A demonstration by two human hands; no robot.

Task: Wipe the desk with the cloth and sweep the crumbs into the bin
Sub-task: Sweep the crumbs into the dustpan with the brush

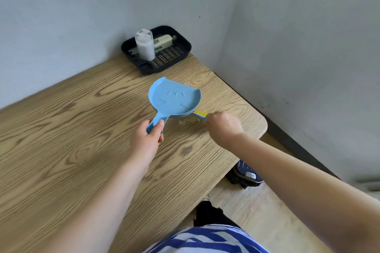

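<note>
Both hands grip: left hand (151,133) dustpan (174,99), right hand (224,125) brush (200,114).

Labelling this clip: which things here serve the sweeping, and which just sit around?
In use: blue dustpan in left hand; small brush in right hand; crumbs; desk.
Idle: black tray; white bottle.

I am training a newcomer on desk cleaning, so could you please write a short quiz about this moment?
1. True or false: the left hand holds the blue dustpan by its handle.
2. Where do the crumbs lie? A) in the black tray B) on the desk beside the dustpan C) on the floor
3. Fill in: the right hand grips a small ____ with yellow on it.

Key: 1 true; 2 B; 3 brush.
</note>
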